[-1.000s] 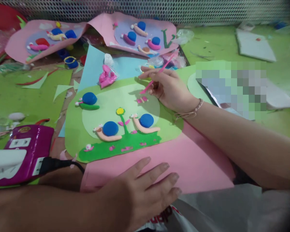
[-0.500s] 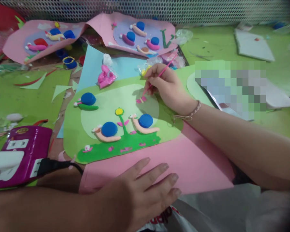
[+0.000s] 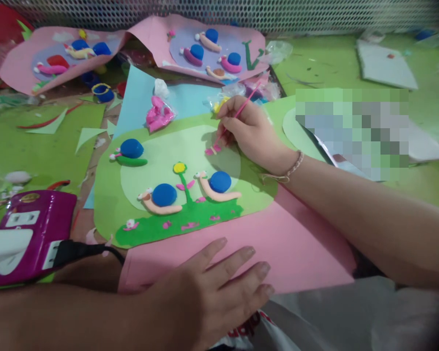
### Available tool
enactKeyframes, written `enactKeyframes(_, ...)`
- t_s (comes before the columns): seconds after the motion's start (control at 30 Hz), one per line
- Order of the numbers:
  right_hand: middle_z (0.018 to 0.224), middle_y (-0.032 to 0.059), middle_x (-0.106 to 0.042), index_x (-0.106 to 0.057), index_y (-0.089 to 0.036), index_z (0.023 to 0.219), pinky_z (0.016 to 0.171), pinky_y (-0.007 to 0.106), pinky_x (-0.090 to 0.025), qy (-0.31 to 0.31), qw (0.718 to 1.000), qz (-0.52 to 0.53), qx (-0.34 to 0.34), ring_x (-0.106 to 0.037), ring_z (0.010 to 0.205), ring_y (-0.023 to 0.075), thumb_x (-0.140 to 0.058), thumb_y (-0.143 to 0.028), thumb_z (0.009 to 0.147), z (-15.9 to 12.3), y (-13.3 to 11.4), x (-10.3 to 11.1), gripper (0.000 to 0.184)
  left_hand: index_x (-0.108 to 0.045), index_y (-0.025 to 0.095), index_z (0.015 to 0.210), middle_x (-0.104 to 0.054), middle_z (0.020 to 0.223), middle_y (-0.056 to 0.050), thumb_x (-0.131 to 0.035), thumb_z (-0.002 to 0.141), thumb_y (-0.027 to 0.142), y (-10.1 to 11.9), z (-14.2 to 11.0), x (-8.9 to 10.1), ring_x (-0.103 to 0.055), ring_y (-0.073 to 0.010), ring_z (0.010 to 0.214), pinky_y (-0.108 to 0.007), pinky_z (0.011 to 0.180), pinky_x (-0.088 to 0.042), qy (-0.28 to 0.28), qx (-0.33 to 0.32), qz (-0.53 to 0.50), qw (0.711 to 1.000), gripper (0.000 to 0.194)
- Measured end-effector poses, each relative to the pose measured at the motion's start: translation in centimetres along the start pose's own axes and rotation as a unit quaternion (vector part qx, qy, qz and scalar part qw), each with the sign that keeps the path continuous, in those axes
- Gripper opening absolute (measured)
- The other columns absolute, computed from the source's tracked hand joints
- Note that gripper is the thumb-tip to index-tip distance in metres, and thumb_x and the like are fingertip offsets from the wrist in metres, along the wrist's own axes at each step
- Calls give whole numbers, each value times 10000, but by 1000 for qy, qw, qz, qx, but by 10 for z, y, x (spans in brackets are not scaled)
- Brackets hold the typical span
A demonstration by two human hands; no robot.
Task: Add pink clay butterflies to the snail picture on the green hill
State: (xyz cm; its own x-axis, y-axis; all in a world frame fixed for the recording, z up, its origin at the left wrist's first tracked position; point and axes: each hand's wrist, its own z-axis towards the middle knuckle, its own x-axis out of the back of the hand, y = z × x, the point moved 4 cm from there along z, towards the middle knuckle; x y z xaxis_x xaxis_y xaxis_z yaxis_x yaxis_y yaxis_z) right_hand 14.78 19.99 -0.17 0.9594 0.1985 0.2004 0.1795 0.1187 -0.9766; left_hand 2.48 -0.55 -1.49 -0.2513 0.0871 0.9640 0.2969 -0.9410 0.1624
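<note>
My right hand (image 3: 247, 127) is closed around a thin pink stick (image 3: 247, 101), its lower end at a small pink clay butterfly shape (image 3: 212, 150) on the pale green oval (image 3: 157, 146). That oval lies on a green paper sheet (image 3: 106, 214) bearing clay snails with blue shells, such as the peach snail (image 3: 163, 196) and the green snail (image 3: 130, 151). Between two peach snails stands a clay flower (image 3: 183, 178) over a dark green clay strip (image 3: 201, 217). My left hand (image 3: 227, 282) lies open, fingers spread, over pink paper (image 3: 296, 243) at the near edge.
To the left sits a purple power strip (image 3: 58, 209) with a black plug (image 3: 76, 252). A bag of pink clay (image 3: 160, 114) lies on blue paper (image 3: 129, 105). Two pink snail pictures (image 3: 149, 41) lean at the back. A white board (image 3: 386, 63) lies far right.
The view has shifted slightly. My right hand stays at the pink butterfly shape with the stick, and my left hand keeps its place.
</note>
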Motion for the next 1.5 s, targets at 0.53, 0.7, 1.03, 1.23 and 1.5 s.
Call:
enactKeyframes(0.53,523,-61,-545,-441,-206,811,424,173,-405,8,1000,-17,1,-552,449,77,-352,30,759,1,4,2,257,-474,223,1354,-428,1452,12,-299,988,245,1,0,-1,-329,-249,1332,-469,1072,-233,-2,-1,-5,1000,406)
enactKeyframes(0.7,542,-60,-546,-434,-221,790,442,183,-426,13,1000,-15,-17,-541,449,68,-390,23,812,2,3,2,249,-469,218,1358,-422,1457,6,-284,988,236,-1,0,0,-329,-251,1330,-473,1074,-216,-3,-2,-7,1000,414)
enactKeyframes(1.03,493,-53,-546,-443,-211,745,423,177,-426,22,998,-45,-44,-539,436,74,-375,61,763,1,-1,1,280,-460,220,1365,-409,1465,7,-327,981,255,0,0,-1,-315,-257,1341,-477,1077,-224,-11,-3,-5,1000,408)
enactKeyframes(1.23,519,-42,-551,-440,-204,760,434,192,-434,25,997,-45,-50,-546,446,83,-365,48,772,1,0,2,263,-468,228,1358,-415,1461,16,-308,987,247,0,0,0,-323,-248,1334,-464,1075,-231,-9,-1,-3,1000,405)
enactKeyframes(1.5,522,-42,-565,-437,-198,769,451,183,-462,10,997,-53,-58,-572,464,86,-388,29,778,1,1,2,232,-477,230,1350,-422,1457,20,-296,989,245,0,0,0,-326,-246,1338,-469,1076,-246,-9,2,-1,1000,404)
